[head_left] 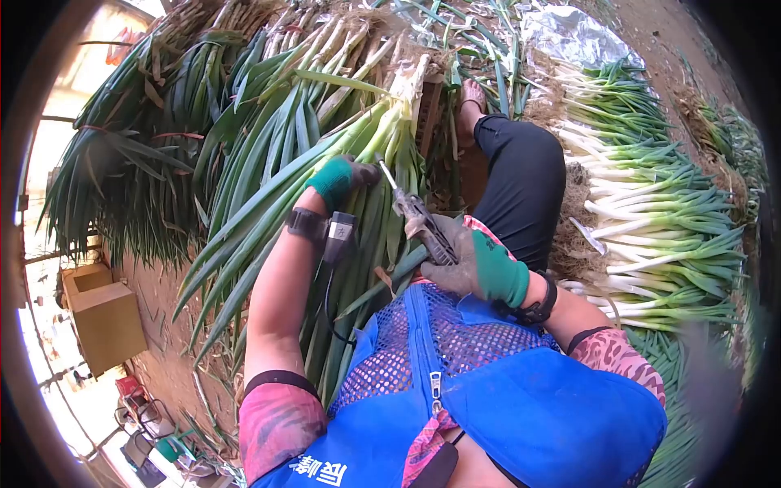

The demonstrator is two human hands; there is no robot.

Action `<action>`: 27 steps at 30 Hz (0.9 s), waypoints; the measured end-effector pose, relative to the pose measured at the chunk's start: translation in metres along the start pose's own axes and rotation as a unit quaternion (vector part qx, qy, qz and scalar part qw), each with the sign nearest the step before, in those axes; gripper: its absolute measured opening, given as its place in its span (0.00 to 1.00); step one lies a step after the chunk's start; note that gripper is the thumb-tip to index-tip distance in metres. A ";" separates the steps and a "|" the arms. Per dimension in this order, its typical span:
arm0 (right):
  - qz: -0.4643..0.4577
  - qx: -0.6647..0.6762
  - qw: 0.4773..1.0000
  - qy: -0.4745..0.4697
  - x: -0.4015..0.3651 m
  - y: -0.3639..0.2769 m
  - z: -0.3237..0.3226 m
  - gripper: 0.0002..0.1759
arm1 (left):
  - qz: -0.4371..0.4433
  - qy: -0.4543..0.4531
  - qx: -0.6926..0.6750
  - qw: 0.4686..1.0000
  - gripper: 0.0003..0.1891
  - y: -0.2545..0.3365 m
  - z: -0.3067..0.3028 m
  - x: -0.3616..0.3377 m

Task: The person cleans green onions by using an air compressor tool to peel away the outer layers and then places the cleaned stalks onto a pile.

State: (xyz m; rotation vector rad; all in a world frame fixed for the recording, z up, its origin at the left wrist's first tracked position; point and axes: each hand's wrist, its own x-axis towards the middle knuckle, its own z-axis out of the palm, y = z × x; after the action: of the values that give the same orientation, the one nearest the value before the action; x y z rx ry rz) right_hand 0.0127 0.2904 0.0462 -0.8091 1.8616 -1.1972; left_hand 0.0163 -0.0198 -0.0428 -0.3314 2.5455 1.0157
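Note:
My left hand (348, 178), in a dark work glove with a green cuff, is closed around the leafy part of a large green onion (390, 122). The onion's stalk points up and away, and its long leaves trail down to the left past my forearm. In my right hand (472, 262), gloved the same way, is an air blow gun (425, 228), gripped by its handle. Its thin metal nozzle angles up toward the onion's stalk, just right of my left hand. Beneath both hands lie more long green leaves.
Untrimmed green onions (268, 122) are heaped at the left, some tied in bundles. On the right lies a long row of cleaned onions (651, 220) with white stalks. Silver sheeting (579, 37) is at the top right. A cardboard box (106, 325) stands at the lower left.

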 end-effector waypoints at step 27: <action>0.072 -0.085 0.983 0.149 0.178 0.086 -0.073 0.28 | 0.248 0.078 0.178 0.949 0.10 0.023 0.010 -0.020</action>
State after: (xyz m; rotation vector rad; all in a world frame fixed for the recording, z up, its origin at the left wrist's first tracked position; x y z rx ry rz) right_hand -0.1486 0.2070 -0.0606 -0.5953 2.2500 -1.1267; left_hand 0.0286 0.0050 -0.0264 0.3618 2.9634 0.6719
